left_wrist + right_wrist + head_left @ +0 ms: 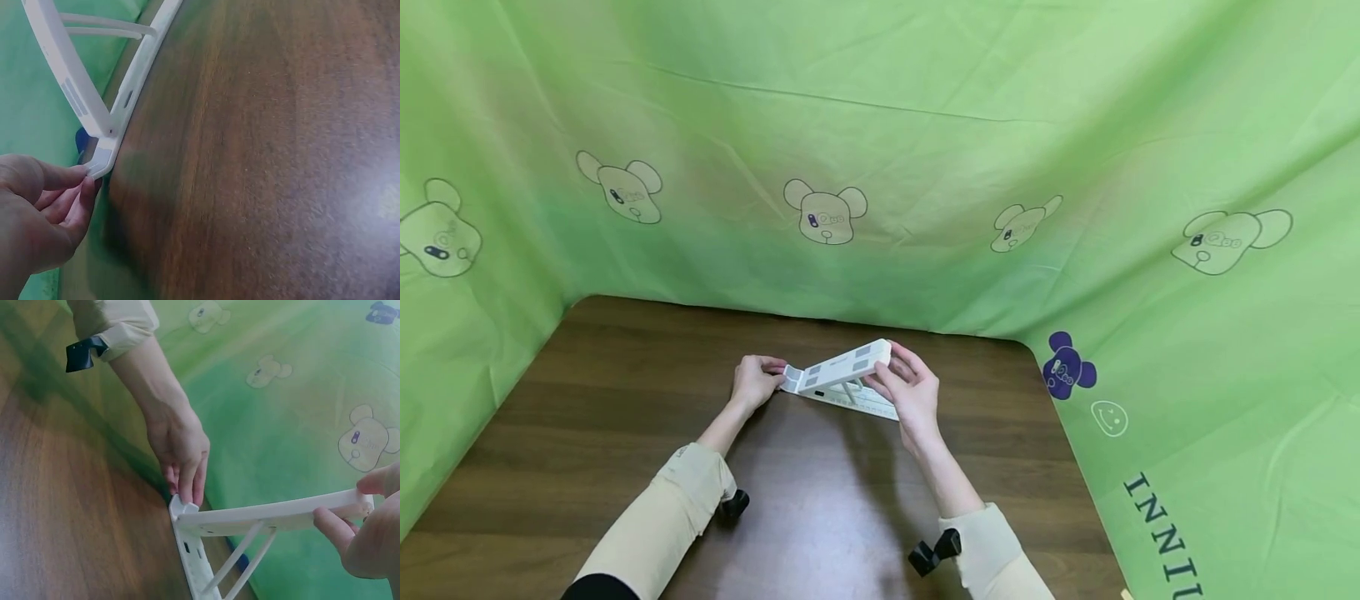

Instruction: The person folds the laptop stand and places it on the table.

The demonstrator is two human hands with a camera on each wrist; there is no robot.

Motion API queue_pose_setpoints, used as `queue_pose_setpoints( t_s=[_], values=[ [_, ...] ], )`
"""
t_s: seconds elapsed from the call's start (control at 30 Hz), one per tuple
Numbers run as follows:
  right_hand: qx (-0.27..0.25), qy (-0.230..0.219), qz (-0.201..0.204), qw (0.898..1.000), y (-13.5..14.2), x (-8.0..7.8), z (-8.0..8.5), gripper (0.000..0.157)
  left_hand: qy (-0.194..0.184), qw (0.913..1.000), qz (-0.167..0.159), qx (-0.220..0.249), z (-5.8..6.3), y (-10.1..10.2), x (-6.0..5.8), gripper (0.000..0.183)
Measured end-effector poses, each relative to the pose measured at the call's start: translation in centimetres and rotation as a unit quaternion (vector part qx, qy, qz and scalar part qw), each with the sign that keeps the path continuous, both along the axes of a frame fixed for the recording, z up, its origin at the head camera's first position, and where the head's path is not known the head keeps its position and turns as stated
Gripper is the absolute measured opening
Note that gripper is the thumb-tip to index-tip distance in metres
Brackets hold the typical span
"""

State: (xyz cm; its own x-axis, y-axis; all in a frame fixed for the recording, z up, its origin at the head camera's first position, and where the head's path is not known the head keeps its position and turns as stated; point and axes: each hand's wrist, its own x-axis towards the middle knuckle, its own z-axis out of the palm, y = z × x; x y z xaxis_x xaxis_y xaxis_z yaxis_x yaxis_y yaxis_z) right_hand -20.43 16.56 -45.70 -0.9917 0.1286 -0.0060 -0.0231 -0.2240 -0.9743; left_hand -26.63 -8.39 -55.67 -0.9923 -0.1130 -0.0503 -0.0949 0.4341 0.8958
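Note:
A white folding stand [844,367] with grey pads is unfolded at a slant over the wooden table. Its upper panel tilts up from a hinge near the left end, and two thin struts [232,562] join it to the flat base [139,78]. Thumb and fingers of my left hand [756,382] pinch the lip at the hinge end, as the left wrist view shows close up. At the opposite, raised end, my right hand [914,396] grips the panel's edge between thumb and fingers. Part of the base is hidden behind the right hand in the head view.
The brown wooden table [625,400] lies under both hands. Green cloth [925,150] printed with bear heads hangs around its back and sides. Black straps with small mounts [936,552] sit at both sleeve cuffs.

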Motion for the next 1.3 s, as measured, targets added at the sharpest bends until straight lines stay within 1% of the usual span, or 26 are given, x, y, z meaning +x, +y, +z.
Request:
queue_pose_setpoints(
  t_s=[0.2, 0.37, 0.53, 0.67, 0.73, 0.8, 0.87, 0.93, 0.97, 1.03, 1.07, 1.13, 1.17, 1.23, 1.3],
  values=[
    [0.017, 0.003, -0.010, 1.000, -0.1, -0.5, 0.2, 0.047, 0.004, 0.9998, -0.009, -0.018, 0.3, 0.5, -0.8, 0.023],
    [0.035, 0.022, -0.026, 0.999, -0.1, -1.0, 0.3, 0.045, 0.007, 0.9992, -0.016, -0.035, 0.5, 1.1, -1.6, 0.022],
    [0.058, 0.047, -0.032, 0.997, 0.0, -1.2, 0.0, 0.044, 0.019, 0.9994, -0.002, -0.028, 0.7, 1.8, -2.8, 0.024],
    [0.087, 0.065, -0.037, 0.993, -0.1, -1.3, -0.6, 0.042, 0.037, 0.9991, 0.015, -0.015, 0.5, 2.4, -3.5, 0.024],
    [0.099, 0.068, -0.046, 0.992, 0.0, -1.4, -1.0, 0.040, 0.045, 0.9987, 0.020, -0.014, 0.2, 2.7, -3.6, 0.023],
    [0.106, 0.072, -0.055, 0.990, 0.1, -1.5, -1.1, 0.040, 0.053, 0.9984, 0.016, -0.014, 0.2, 2.8, -3.5, 0.024],
    [0.118, 0.075, -0.065, 0.988, 0.2, -1.7, -1.5, 0.039, 0.063, 0.9978, 0.006, -0.018, 0.1, 2.7, -3.2, 0.026],
    [0.132, 0.080, -0.068, 0.986, 0.4, -1.9, -1.6, 0.040, 0.083, 0.9962, -0.014, -0.020, -0.2, 2.6, -2.9, 0.029],
    [0.140, 0.084, -0.066, 0.984, 0.6, -1.9, -1.7, 0.040, 0.096, 0.9946, -0.027, -0.026, -0.4, 2.5, -2.7, 0.031],
    [0.159, 0.096, -0.056, 0.981, 1.1, -2.0, -1.8, 0.042, 0.136, 0.9882, -0.049, -0.051, -1.7, 2.4, -2.7, 0.034],
    [0.169, 0.103, -0.048, 0.979, 1.4, -2.0, -1.9, 0.044, 0.160, 0.9827, -0.060, -0.071, -2.6, 2.4, -2.8, 0.036],
    [0.186, 0.116, -0.028, 0.975, 2.1, -2.0, -2.0, 0.049, 0.192, 0.9712, -0.086, -0.112, -3.6, 2.4, -2.5, 0.039],
    [0.197, 0.123, -0.017, 0.973, 2.5, -1.9, -2.2, 0.052, 0.208, 0.9639, -0.096, -0.136, -4.2, 2.3, -2.4, 0.041],
    [0.222, 0.132, 0.004, 0.966, 3.4, -1.7, -2.6, 0.058, 0.224, 0.9520, -0.119, -0.172, -4.6, 2.4, -1.7, 0.044],
    [0.252, 0.136, 0.024, 0.958, 4.3, -1.4, -3.3, 0.063, 0.227, 0.9410, -0.141, -0.207, -4.6, 2.2, -0.5, 0.049]
  ],
)
